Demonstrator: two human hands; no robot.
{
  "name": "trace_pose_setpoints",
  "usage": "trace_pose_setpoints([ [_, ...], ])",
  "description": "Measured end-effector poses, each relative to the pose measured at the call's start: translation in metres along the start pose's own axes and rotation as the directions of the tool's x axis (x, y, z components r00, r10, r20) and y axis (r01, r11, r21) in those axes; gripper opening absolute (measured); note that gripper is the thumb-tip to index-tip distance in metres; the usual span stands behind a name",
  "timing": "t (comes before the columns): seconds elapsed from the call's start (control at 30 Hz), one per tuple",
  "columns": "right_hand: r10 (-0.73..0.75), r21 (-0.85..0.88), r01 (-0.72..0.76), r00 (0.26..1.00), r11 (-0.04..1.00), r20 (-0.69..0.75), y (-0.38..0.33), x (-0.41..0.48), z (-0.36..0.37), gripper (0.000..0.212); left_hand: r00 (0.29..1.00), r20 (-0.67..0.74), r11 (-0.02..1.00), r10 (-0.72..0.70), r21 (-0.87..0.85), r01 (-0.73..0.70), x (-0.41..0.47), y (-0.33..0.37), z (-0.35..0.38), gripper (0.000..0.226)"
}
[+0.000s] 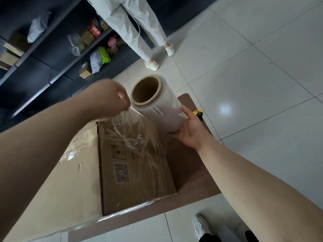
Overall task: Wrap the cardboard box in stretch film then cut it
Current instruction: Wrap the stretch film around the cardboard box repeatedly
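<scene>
A large cardboard box [122, 159] with a QR code on its side stands on a small brown table [190, 165], partly covered in clear film. The stretch film roll [160, 105], with a brown cardboard core, is held tilted above the box's far end. My right hand [190, 127] cups the roll from below and the right. My left hand [111, 98], blurred, pinches the loose film sheet [129, 126] that runs from the roll down onto the box. A yellow and black cutter [198, 113] lies on the table behind my right hand, mostly hidden.
Dark shelves [52, 55] with parcels and bags run along the left. A person in light trousers [139, 27] stands on the white tiled floor beyond the table. My own shoe [201, 226] shows at the bottom right.
</scene>
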State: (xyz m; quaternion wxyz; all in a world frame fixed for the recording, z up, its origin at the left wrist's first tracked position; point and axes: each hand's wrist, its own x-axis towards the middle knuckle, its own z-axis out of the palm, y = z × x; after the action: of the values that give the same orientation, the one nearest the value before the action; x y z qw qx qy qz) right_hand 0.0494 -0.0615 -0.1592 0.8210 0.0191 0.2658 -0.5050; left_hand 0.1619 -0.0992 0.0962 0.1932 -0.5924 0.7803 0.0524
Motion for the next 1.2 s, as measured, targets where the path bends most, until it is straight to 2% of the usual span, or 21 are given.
trace_pose_setpoints([
  [0.07,-0.005,-0.007,0.005,1.000,1.000,-0.009,0.000,0.001,0.003,0.058,0.970,-0.241,0.997,-0.018,-0.076,-0.001,0.004,0.006,-0.003,0.023],
  [0.1,-0.010,-0.013,0.010,1.000,1.000,-0.011,0.000,0.002,0.005,0.058,0.965,-0.261,0.995,-0.030,-0.103,0.003,0.006,0.012,-0.004,0.029],
  [0.2,-0.031,-0.014,0.031,0.999,0.999,-0.023,0.000,0.004,0.010,0.056,0.988,-0.111,0.981,-0.104,-0.174,0.083,0.014,0.030,0.002,0.068],
  [0.27,-0.040,-0.004,0.040,0.999,0.999,-0.017,-0.001,0.004,0.015,0.054,0.984,-0.053,0.963,-0.172,-0.219,0.156,0.022,0.037,0.008,0.082],
  [0.33,-0.046,-0.005,0.046,0.999,0.999,0.002,-0.003,0.004,0.019,0.046,0.980,-0.034,0.959,-0.195,-0.214,0.183,0.029,0.040,0.012,0.075],
  [0.4,-0.045,-0.011,0.045,0.999,0.999,0.022,-0.003,0.005,0.021,0.042,0.980,-0.028,0.943,-0.196,-0.279,0.180,0.034,0.040,0.016,0.060],
  [0.47,-0.038,0.006,0.037,0.999,0.999,0.033,-0.005,0.007,0.020,0.045,0.975,-0.013,0.899,-0.224,-0.390,0.201,0.035,0.040,0.016,0.046],
  [0.53,-0.015,0.006,0.015,0.999,1.000,0.051,-0.007,0.009,0.018,0.048,0.975,-0.007,0.884,-0.222,-0.423,0.198,0.036,0.039,0.014,0.040],
  [0.63,0.047,-0.053,-0.044,0.998,0.998,0.050,-0.013,0.014,0.018,0.054,0.989,-0.024,0.927,-0.145,-0.352,0.127,0.037,0.037,0.012,0.041],
  [0.77,0.079,-0.125,-0.074,0.996,0.989,0.030,-0.026,0.025,0.022,0.043,0.999,-0.010,0.973,-0.049,-0.225,0.045,0.038,0.036,0.013,0.037],
  [0.9,0.067,-0.097,-0.067,0.998,0.993,0.000,-0.036,0.042,0.026,0.059,0.999,0.048,0.987,0.022,-0.158,-0.014,0.042,0.025,0.010,0.033],
  [1.0,0.059,-0.020,-0.060,0.998,0.998,-0.024,-0.038,0.050,0.028,0.058,0.996,0.072,0.990,0.056,-0.131,-0.046,0.048,0.016,0.009,0.028],
  [1.1,0.036,0.024,-0.035,0.999,0.999,-0.028,-0.039,0.056,0.031,0.053,0.995,0.095,0.966,0.032,-0.259,-0.007,0.063,0.009,0.004,0.038],
  [1.2,-0.001,0.068,0.001,1.000,0.998,-0.009,-0.043,0.065,0.033,0.051,0.988,0.132,0.880,-0.084,-0.455,0.136,0.079,0.007,0.003,0.046],
])
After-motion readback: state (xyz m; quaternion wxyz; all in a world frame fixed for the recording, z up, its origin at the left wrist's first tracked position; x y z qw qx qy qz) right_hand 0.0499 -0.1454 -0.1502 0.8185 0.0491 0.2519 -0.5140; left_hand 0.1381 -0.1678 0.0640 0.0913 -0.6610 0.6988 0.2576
